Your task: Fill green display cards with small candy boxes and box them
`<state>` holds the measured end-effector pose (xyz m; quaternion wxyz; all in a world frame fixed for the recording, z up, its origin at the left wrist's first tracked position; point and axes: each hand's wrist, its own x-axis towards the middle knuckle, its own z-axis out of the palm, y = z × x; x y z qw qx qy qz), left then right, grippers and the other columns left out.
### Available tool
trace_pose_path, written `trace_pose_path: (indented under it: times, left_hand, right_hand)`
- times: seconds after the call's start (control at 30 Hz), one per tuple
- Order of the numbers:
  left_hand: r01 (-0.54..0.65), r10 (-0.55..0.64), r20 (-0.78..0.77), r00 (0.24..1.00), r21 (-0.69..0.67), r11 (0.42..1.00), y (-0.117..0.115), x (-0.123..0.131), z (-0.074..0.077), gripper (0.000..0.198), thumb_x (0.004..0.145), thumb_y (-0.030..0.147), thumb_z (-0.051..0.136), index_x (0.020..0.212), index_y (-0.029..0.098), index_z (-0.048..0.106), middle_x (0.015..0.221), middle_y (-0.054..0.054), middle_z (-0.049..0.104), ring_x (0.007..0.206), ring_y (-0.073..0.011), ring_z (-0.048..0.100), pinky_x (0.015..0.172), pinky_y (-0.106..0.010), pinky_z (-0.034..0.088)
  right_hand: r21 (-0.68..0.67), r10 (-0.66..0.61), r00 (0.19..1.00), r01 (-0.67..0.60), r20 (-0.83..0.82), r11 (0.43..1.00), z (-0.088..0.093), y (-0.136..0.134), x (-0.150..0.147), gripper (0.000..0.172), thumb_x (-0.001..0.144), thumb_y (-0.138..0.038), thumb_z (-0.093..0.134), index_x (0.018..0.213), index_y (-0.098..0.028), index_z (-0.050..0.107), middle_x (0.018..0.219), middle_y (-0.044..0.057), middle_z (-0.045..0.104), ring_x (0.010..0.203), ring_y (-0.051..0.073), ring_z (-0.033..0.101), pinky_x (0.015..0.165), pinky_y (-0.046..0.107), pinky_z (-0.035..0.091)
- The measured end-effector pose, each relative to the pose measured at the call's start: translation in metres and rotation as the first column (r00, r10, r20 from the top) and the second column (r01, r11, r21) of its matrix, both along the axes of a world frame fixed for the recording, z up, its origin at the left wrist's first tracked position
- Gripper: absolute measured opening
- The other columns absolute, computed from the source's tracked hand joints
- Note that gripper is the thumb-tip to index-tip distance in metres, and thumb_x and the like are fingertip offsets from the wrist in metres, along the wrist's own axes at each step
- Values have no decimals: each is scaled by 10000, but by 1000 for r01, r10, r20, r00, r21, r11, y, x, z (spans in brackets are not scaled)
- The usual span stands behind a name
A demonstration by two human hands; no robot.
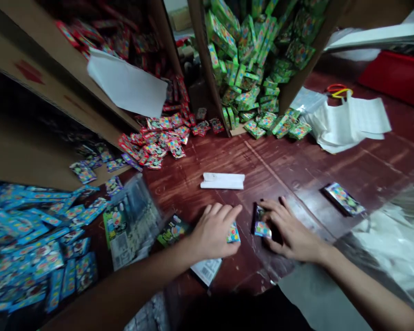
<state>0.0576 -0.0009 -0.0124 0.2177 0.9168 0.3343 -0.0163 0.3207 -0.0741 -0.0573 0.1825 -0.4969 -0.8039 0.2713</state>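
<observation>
My left hand point(213, 230) lies palm down on the dark red table point(296, 170), its fingers curled over a small colourful packet point(233, 233) and a printed card point(172, 230) beneath it. My right hand point(286, 225) rests just to the right, fingers closed on a short stack of small packets point(262, 225) with a dark edge. A white folded strip point(222, 180) sits just beyond both hands. Under my left wrist a white barcode label point(207, 270) shows.
Blue packets point(31, 248) are heaped at the left, red ones point(158, 142) spill from a cardboard box behind, green ones point(258, 69) from another box. A clear bag with printed cards point(131, 220), a lone packet stack point(343, 198), white bags point(344, 122), clear plastic point(393, 239) at right.
</observation>
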Motion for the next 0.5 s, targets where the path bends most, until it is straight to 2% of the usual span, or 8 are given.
trace_pose_path:
  times: [0.07, 0.17, 0.23, 0.27, 0.3, 0.37, 0.43, 0.5]
  left_hand:
    - [-15, 15, 11, 1000, 5, 1000, -5, 1, -2, 858, 742, 435, 717, 1494, 178, 395, 1290, -131, 612, 1143, -321, 526, 1024, -480, 403]
    - [-24, 24, 34, 999, 4, 1000, 1, -5, 0, 984, 713, 548, 745, 1529, 181, 334, 1307, -133, 604, 1145, -321, 530, 1031, -490, 404]
    - [-32, 29, 55, 998, 45, 998, 23, -16, 7, 996, 713, 672, 718, 1521, 214, 358, 1359, -132, 580, 1180, -327, 525, 1034, -494, 408]
    - [-61, 56, 54, 997, 108, 992, 41, -23, 12, 914, 761, 675, 679, 1505, 230, 392, 1394, -134, 562, 1214, -333, 513, 1039, -500, 403]
    - [-103, 96, 42, 994, 196, 975, 63, -32, 17, 769, 842, 619, 625, 1483, 241, 430, 1426, -135, 544, 1254, -338, 496, 1048, -509, 393]
    - [-178, 201, -13, 979, 412, 894, 116, -50, 26, 471, 985, 339, 458, 1444, 240, 493, 1467, -140, 525, 1335, -345, 452, 1079, -547, 347]
    - [-47, 140, -144, 980, 513, 857, 174, -66, 29, 523, 971, 134, 348, 1457, 260, 497, 1518, -133, 491, 1411, -353, 393, 1105, -589, 302]
    - [116, 16, -254, 967, 497, 860, 224, -78, 26, 610, 926, 66, 347, 1455, 327, 499, 1543, -74, 479, 1475, -329, 325, 1159, -602, 233]
  right_hand:
    - [-25, 63, 998, -63, -24, 998, -2, 5, -14, 441, 852, -297, 623, 1275, -245, 508, 1543, 154, 437, 1473, 346, 345, 1206, 705, 37]
    - [-53, 208, 977, -210, -37, 976, 2, 20, -26, 758, 857, -359, 667, 1518, -264, 307, 1581, 148, 397, 1510, 351, 268, 1214, 703, 64]
    - [-41, 249, 968, -250, -25, 967, 12, 40, -19, 941, 833, -463, 719, 1586, -285, 183, 1604, 145, 355, 1510, 363, 260, 1220, 680, 142]
    - [-14, 230, 973, -231, -17, 973, 18, 55, -11, 959, 827, -498, 726, 1590, -297, 180, 1611, 139, 338, 1504, 359, 272, 1219, 648, 205]
    - [34, 187, 982, -186, -7, 982, 24, 73, -1, 924, 836, -512, 717, 1582, -305, 212, 1609, 134, 335, 1492, 349, 295, 1210, 607, 268]
    - [179, 24, 999, -29, 29, 983, 35, 119, 21, 768, 888, -481, 662, 1541, -287, 306, 1571, 140, 371, 1452, 323, 355, 1166, 531, 365]
    - [345, -188, 971, 128, 148, 930, 42, 169, 43, 707, 906, -462, 628, 1513, -226, 355, 1510, 178, 428, 1398, 352, 400, 1146, 555, 355]
    - [466, -508, 815, 347, 279, 814, 42, 216, 61, 715, 877, -432, 656, 1484, -160, 395, 1491, 223, 431, 1384, 420, 373, 1122, 613, 315]
